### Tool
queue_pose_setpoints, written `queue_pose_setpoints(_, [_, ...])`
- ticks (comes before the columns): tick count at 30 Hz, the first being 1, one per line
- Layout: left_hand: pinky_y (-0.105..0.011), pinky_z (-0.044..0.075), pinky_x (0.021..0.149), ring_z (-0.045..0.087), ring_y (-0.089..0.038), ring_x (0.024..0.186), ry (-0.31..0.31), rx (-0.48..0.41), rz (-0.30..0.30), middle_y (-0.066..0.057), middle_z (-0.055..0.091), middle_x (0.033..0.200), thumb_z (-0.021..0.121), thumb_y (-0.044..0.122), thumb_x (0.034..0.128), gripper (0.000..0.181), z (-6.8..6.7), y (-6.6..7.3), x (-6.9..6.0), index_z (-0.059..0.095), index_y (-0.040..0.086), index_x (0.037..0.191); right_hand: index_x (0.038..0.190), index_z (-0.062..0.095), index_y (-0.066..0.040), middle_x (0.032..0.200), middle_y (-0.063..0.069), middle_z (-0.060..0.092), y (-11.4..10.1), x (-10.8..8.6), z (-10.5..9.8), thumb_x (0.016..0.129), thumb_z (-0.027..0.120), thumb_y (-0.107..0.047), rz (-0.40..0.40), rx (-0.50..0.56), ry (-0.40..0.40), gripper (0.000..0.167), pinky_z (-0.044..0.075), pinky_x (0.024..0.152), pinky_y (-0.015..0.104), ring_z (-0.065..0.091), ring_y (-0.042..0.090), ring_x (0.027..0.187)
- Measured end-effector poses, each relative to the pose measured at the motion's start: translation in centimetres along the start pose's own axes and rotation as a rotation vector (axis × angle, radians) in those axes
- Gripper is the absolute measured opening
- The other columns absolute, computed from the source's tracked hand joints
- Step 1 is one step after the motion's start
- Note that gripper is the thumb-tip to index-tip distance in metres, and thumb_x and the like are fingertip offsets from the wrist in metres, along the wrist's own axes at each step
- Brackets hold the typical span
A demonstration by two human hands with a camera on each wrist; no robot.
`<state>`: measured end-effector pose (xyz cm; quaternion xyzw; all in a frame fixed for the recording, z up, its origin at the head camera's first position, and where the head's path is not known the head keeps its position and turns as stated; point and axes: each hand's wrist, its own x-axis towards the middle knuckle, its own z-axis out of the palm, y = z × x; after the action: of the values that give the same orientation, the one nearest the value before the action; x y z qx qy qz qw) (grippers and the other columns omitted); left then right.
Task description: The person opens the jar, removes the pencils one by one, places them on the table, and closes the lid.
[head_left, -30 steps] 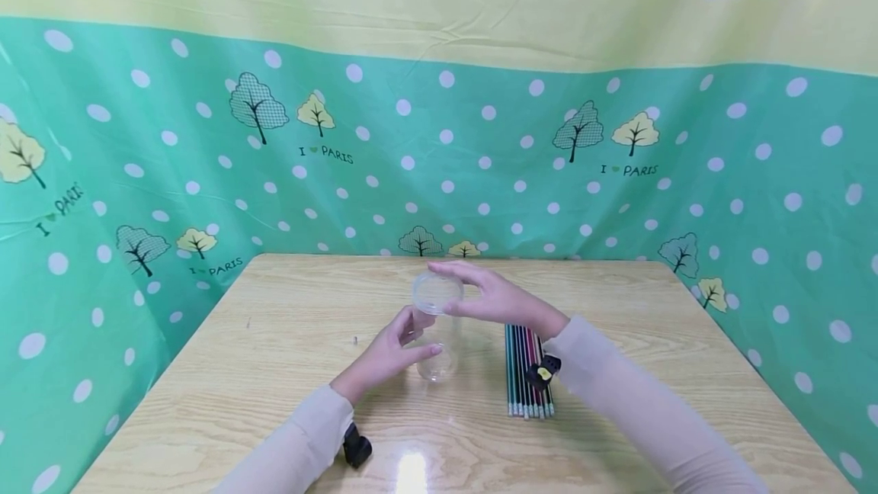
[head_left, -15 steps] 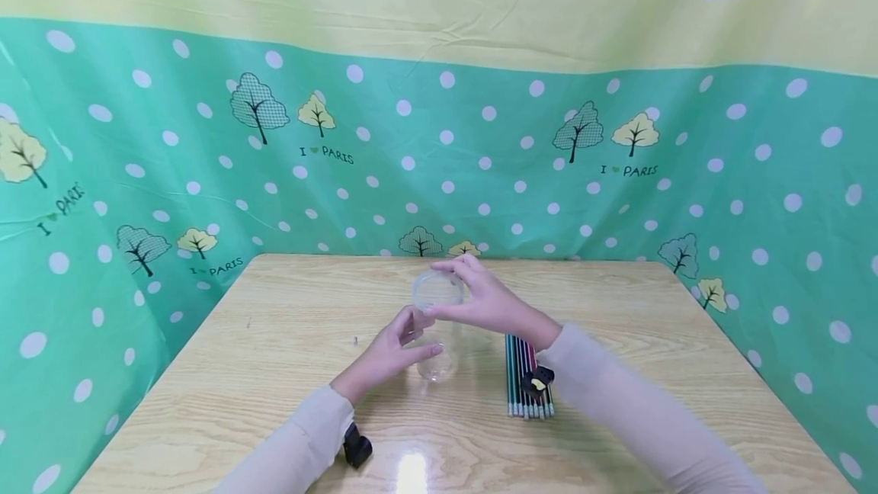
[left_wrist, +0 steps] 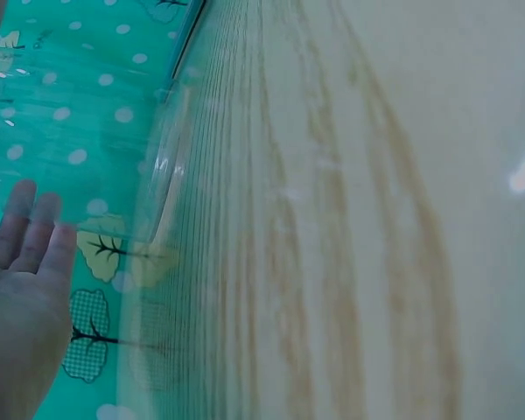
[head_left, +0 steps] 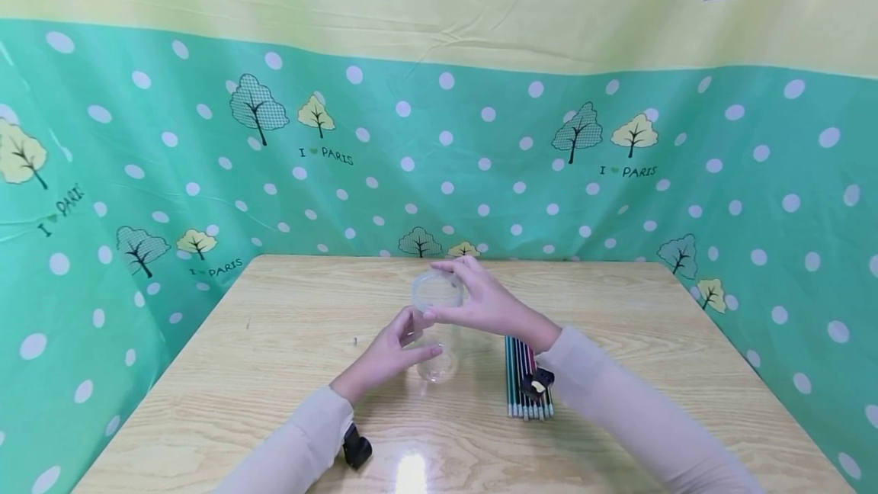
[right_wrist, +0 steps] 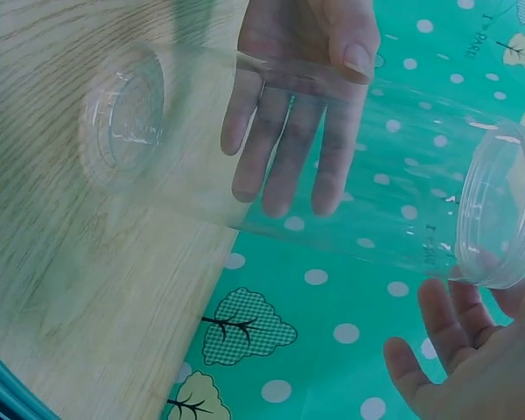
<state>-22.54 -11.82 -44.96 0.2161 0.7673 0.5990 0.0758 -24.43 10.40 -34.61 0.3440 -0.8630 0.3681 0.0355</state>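
Note:
A tall, clear plastic jar (head_left: pixel 437 363) stands upright on the table, see-through from base to top. My left hand (head_left: pixel 392 347) holds its body from the left, thumb in front and fingers behind. In the right wrist view those fingers show through the wall of the jar (right_wrist: pixel 398 197). My right hand (head_left: pixel 483 298) grips the round clear lid (head_left: pixel 437 290) at the top, with the thumb at the near side of the rim and the fingers over the far side. The left wrist view shows the left palm (left_wrist: pixel 22 297) by the jar wall.
A row of several dark pencils (head_left: pixel 517 387) with white ends lies right of the jar, partly under the right wrist. A tiny object (head_left: pixel 355 341) lies on the wooden table (head_left: pixel 274 372) to the left. A green dotted curtain (head_left: pixel 446 158) hangs behind.
My right hand has turned about the lid: its thumb has slid from the rim's right side to the near left, and the wrist has dropped slightly. My left hand has kept its place.

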Motion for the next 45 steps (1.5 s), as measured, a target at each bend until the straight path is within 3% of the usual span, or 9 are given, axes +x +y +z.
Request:
queue_pose_setpoints(5, [-0.041,0.031,0.118,0.042,-0.020,0.139,-0.001,-0.025,0.004,0.002,0.049,0.145,0.079,0.031,0.0881,0.066,0.0,-0.2,0.0,0.044,0.024,0.143,0.154,0.039,-0.017,0.148,0.007,0.041,0.4,-0.4,0.1,0.081,0.081,-0.050,-0.002,0.008,-0.023,0.090,0.045,0.104,0.052,0.046,0.022,0.129])
queue_pose_setpoints(10, [-0.040,0.031,0.117,0.041,-0.021,0.139,-0.004,-0.033,0.008,0.000,0.048,0.147,0.079,0.029,0.0885,0.070,0.1,-0.3,0.0,0.041,0.021,0.146,0.155,0.035,-0.015,0.154,0.007,0.036,1.0,-0.7,0.1,0.082,0.080,-0.051,0.008,0.028,-0.031,0.094,0.040,0.108,0.055,0.041,0.024,0.136])
queue_pose_setpoints(15, [-0.041,0.031,0.118,0.041,-0.022,0.139,-0.004,-0.030,0.005,-0.001,0.047,0.148,0.079,0.029,0.0887,0.071,0.1,-0.3,0.0,0.040,0.022,0.147,0.156,0.034,-0.014,0.153,0.006,0.037,1.1,-1.2,-0.3,0.082,0.080,-0.049,0.012,0.038,-0.033,0.094,0.043,0.106,0.055,0.044,0.023,0.132])
queue_pose_setpoints(24, [-0.046,0.029,0.118,0.041,-0.029,0.140,0.000,-0.031,-0.011,-0.017,0.045,0.149,0.079,0.026,0.0886,0.071,0.2,-0.4,0.1,0.040,0.018,0.147,0.154,0.037,-0.010,0.150,0.008,0.041,2.2,-2.8,-1.1,0.082,0.081,-0.047,0.041,0.040,-0.046,0.092,0.046,0.103,0.051,0.045,0.029,0.130])
queue_pose_setpoints(37, [-0.045,0.031,0.117,0.042,-0.027,0.139,0.009,-0.001,0.000,-0.015,0.046,0.147,0.079,0.028,0.0883,0.067,0.0,-0.6,0.1,0.043,0.019,0.144,0.155,0.034,-0.014,0.150,0.009,0.040,5.3,-6.3,-1.7,0.089,0.072,-0.051,0.149,0.016,-0.083,0.085,0.041,0.105,0.061,0.040,0.034,0.135])
queue_pose_setpoints(45, [-0.048,0.032,0.117,0.041,-0.032,0.139,0.008,0.011,-0.025,-0.015,0.045,0.149,0.080,0.032,0.0868,0.071,-0.2,-0.2,0.0,0.042,0.021,0.145,0.153,0.038,-0.011,0.150,0.011,0.041,7.5,-8.0,-1.6,0.091,0.070,-0.052,0.165,-0.020,-0.046,0.080,0.041,0.106,0.060,0.042,0.033,0.133])
